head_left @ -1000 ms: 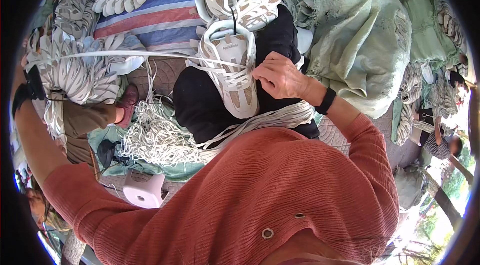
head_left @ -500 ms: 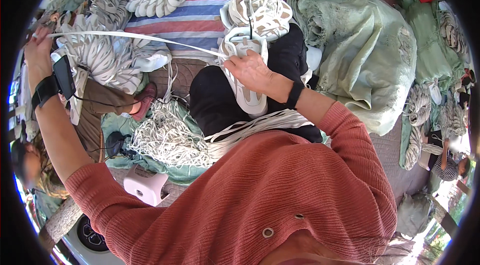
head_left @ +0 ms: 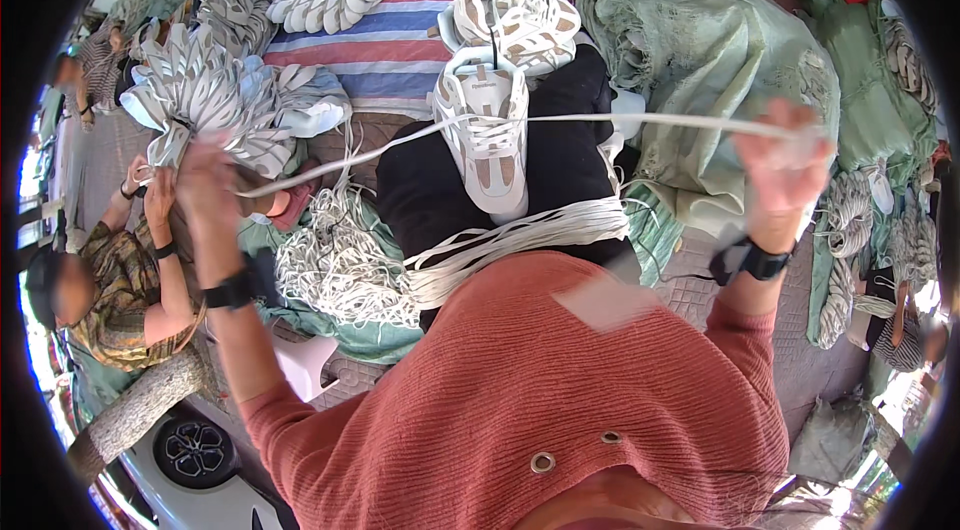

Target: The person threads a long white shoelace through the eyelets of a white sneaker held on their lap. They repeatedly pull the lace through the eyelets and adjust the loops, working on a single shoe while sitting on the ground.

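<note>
A white and tan sneaker [head_left: 500, 176] lies on my lap, its toe toward me. One white shoelace [head_left: 650, 118] crosses its upper eyelets and stretches out to both sides. My left hand [head_left: 208, 185], smeared by motion, is closed on the lace's left end, which slants down from the shoe. Far out to the right, my right hand [head_left: 785, 160], blurred too, grips the other end, pulled nearly level. Neither hand touches the shoe. Loose white laces [head_left: 530, 238] lie across my thighs. More sneakers [head_left: 520, 15] rest just beyond, one with tangled laces.
On the left are a heap of laces [head_left: 340, 265], rows of sneakers [head_left: 215, 95] and a co-worker [head_left: 130, 280]. A striped sheet [head_left: 400, 25] lies ahead, a pale green sack [head_left: 720, 80] to the right. A small blurred pale patch [head_left: 605, 302] shows before my sweater.
My right hand has left the shoe and swung far right with one lace end. My left hand has come down and inward, and the lace now spans both sides.
</note>
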Demonstrator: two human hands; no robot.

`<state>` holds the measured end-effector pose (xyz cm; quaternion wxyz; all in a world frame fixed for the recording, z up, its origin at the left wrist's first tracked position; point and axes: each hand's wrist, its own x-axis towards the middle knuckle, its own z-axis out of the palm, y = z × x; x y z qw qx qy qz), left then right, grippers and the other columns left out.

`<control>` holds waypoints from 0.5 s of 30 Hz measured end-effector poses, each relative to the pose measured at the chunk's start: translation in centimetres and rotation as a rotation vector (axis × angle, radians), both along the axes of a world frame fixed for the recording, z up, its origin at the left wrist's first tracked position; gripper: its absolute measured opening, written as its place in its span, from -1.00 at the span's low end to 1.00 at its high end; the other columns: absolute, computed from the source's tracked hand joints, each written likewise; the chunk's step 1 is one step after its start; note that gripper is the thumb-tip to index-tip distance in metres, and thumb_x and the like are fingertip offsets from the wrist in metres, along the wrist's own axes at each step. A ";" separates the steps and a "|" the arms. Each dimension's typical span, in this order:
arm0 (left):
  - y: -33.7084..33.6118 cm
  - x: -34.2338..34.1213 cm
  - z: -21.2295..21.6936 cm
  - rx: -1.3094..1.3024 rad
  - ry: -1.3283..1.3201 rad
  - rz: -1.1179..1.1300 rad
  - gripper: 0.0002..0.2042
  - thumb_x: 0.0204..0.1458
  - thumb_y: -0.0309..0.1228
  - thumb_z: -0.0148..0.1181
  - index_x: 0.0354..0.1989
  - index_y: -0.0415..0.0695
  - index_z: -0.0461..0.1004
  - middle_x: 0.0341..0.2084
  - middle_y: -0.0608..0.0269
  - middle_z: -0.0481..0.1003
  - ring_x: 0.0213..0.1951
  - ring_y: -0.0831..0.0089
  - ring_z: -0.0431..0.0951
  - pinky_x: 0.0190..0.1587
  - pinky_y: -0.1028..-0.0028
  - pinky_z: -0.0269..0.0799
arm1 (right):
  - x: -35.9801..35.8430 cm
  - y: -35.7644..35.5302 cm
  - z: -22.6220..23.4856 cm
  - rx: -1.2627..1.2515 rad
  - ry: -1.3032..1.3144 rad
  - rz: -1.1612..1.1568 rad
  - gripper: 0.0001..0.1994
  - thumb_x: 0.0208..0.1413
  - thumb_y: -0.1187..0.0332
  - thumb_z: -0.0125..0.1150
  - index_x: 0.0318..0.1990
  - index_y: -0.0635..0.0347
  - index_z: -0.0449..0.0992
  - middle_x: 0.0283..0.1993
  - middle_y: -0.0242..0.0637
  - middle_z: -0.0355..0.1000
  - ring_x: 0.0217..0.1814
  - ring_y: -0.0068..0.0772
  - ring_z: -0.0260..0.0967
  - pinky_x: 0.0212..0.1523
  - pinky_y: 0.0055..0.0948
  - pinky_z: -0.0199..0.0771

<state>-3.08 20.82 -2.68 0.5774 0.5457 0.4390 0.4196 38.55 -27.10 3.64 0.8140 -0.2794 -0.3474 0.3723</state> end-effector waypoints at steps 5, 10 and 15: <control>-10.6 7.2 -9.0 0.051 0.273 -0.371 -0.78 0.13 -0.56 0.04 -0.09 -0.15 0.54 -0.23 0.20 0.60 -0.55 0.67 0.38 -0.52 0.67 0.26 | 10.2 -8.3 -4.2 -0.079 0.355 -0.350 -0.87 0.30 0.33 0.04 -0.24 0.17 0.45 -0.53 -0.51 0.07 -0.56 -0.62 -0.05 -0.45 -0.53 0.03; -14.7 15.1 -11.9 0.685 0.334 -0.498 -0.88 0.20 -0.49 0.00 -0.22 -0.22 0.48 -0.47 0.07 0.55 -0.49 0.22 0.52 -0.39 0.35 0.42 | 15.6 -12.4 -13.1 -0.455 0.745 -0.932 -0.81 0.30 0.33 0.06 -0.09 0.27 0.45 -0.50 -0.49 0.13 -0.48 -0.55 0.03 -0.41 -0.53 0.11; -15.6 17.9 -12.0 0.344 0.489 -0.809 -0.88 0.21 -0.43 0.04 -0.19 -0.22 0.41 -0.56 0.07 0.49 -0.52 0.20 0.52 -0.39 0.32 0.41 | 21.0 -16.0 -20.5 -0.355 0.674 -0.874 -0.78 0.31 0.41 0.00 0.01 0.30 0.44 -0.55 -0.51 0.05 -0.51 -0.59 -0.02 -0.46 -0.55 0.08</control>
